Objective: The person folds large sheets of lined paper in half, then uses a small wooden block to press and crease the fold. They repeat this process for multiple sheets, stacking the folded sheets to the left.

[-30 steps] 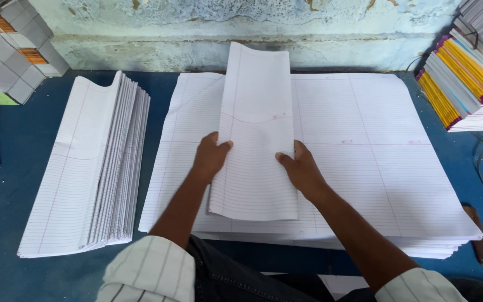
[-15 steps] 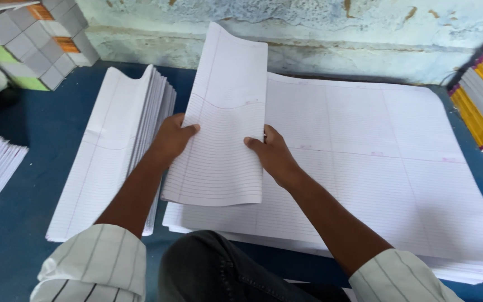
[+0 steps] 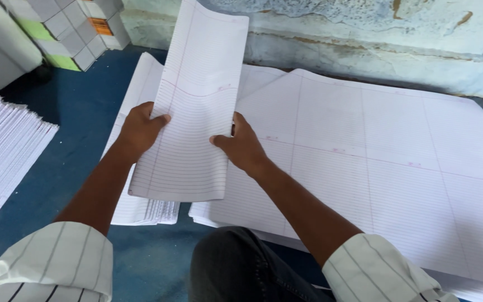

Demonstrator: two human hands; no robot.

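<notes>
A folded sheet of ruled white paper point(image 3: 194, 112) is held up off the work surface, long and narrow, its top curling back. My left hand point(image 3: 140, 126) grips its left edge and my right hand point(image 3: 240, 144) grips its right edge. Under it and to the left lies a pile of folded ruled sheets point(image 3: 141, 210). To the right spreads a large stack of unfolded ruled sheets point(image 3: 392, 173).
Another stack of ruled paper point(image 3: 1, 151) lies at the far left on the blue surface point(image 3: 79, 106). Grey, green and orange bundled blocks point(image 3: 68, 28) stand at the back left. A worn pale wall point(image 3: 364, 33) runs behind. My knee point(image 3: 236, 268) is below.
Both hands have lifted the folded sheet off the big stack and carried it left, over the pile of folded sheets. The view has swung left with it.
</notes>
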